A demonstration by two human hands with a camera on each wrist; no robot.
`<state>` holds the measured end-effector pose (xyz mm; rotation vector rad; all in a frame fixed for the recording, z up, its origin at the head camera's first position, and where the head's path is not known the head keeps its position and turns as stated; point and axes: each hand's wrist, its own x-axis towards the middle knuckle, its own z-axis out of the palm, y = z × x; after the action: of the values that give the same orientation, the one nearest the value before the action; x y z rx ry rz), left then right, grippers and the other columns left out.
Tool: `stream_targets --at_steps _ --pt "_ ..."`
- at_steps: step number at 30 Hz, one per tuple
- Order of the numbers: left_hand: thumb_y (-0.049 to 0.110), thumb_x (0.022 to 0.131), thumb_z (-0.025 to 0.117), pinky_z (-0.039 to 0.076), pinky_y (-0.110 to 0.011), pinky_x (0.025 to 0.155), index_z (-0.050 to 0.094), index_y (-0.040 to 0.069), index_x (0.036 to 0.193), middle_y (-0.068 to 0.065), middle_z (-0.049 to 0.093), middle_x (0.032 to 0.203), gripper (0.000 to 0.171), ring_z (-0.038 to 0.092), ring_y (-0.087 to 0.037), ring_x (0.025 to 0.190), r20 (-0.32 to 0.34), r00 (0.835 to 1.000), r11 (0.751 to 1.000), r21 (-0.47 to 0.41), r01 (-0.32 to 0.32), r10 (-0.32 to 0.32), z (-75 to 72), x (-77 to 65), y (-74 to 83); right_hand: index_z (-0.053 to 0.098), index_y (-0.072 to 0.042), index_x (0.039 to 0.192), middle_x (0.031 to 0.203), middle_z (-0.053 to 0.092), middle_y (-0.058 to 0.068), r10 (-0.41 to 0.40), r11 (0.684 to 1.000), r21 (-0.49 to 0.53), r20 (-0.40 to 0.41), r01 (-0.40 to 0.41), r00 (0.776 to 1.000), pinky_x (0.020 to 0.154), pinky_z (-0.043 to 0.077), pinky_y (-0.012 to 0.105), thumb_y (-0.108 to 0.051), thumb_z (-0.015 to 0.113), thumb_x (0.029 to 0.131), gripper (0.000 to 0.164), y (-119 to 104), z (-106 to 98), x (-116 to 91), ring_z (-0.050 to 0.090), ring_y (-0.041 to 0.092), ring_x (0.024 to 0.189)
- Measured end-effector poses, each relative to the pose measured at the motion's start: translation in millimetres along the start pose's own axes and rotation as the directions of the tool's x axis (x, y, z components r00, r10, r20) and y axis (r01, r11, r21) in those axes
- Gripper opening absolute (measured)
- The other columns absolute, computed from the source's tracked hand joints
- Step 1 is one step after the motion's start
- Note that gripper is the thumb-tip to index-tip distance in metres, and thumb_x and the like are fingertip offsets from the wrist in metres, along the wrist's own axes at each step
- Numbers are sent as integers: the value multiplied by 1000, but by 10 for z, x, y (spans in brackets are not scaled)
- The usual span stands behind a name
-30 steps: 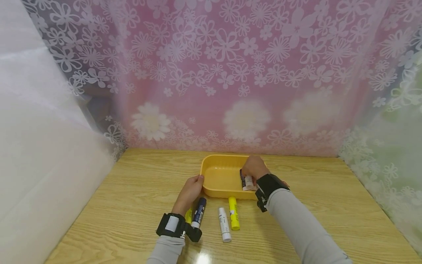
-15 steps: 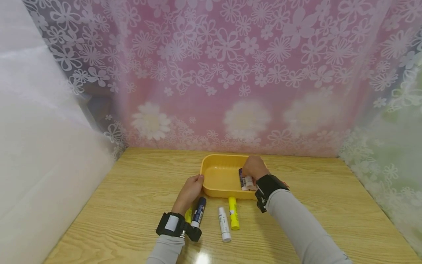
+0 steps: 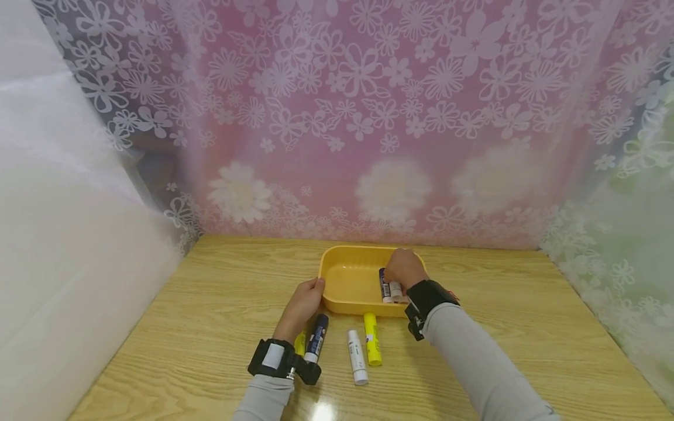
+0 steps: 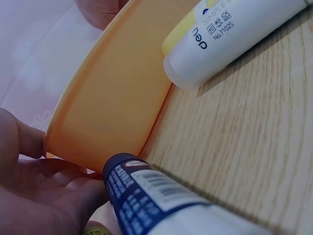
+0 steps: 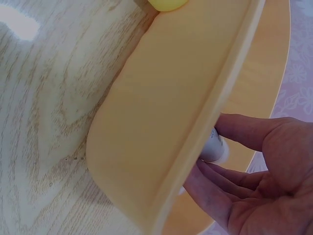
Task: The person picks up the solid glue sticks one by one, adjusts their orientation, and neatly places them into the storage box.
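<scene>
Lower centre, the left hand (image 3: 305, 301) grips the yellow tray (image 3: 348, 285); inside its right end, the right hand (image 3: 405, 269) pinches a white stick (image 3: 396, 291), best settled gently alongside the navy stick (image 3: 385, 286).

My left forearm (image 3: 268, 397) reaches straight out, angled slightly right; my left hand (image 3: 305, 301) grips, thumb (image 3: 320, 284) on one side and fingers (image 4: 73, 182) on the other. My right forearm (image 3: 484, 356) slants left toward the far edge of the surface (image 3: 526, 304). My right hand (image 3: 404, 268), nearer that edge, points downward, knuckles up, pinching between thumb (image 5: 244, 129) and fingers (image 5: 210, 196).
</scene>
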<state>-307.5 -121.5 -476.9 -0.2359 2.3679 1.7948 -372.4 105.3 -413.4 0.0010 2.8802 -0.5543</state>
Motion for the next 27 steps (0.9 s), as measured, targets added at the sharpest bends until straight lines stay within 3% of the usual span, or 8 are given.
stream_targets --at_steps 5,13,19,27 --pt "35 111 37 27 -60 119 49 4 149 -15 55 147 51 46 -36 142 0 1000 1000 5 -2 2 -5 2 0 76 4 87 81 71 13 -14 999 -32 1 14 1000 57 58 31 -14 78 84 18 -9 6 -10 67 25 70" --pt "35 110 38 28 -60 119 50 3 148 -15 55 147 51 47 -35 140 -2 1000 1000 -6 -8 8 -8 2 -3 74 3 84 78 72 16 -6 1000 2 14 6 1000 43 50 27 -16 79 86 20 1 20 -7 64 21 52" --pt "34 111 38 29 -60 119 50 4 148 -14 57 144 50 51 -32 135 2 1000 1000 -6 -3 3 5 -5 -6 74 2 80 69 66 9 -9 1000 -20 -5 8 1000 41 45 23 -22 81 85 26 20 58 -11 60 19 51" --pt "35 111 38 29 -60 119 50 3 149 -15 56 146 51 49 -34 138 5 1000 1000 -10 -13 13 1 -12 1 73 2 83 73 66 10 21 1000 -2 -2 -21 1000 42 48 24 -24 81 86 27 17 80 7 63 20 53"
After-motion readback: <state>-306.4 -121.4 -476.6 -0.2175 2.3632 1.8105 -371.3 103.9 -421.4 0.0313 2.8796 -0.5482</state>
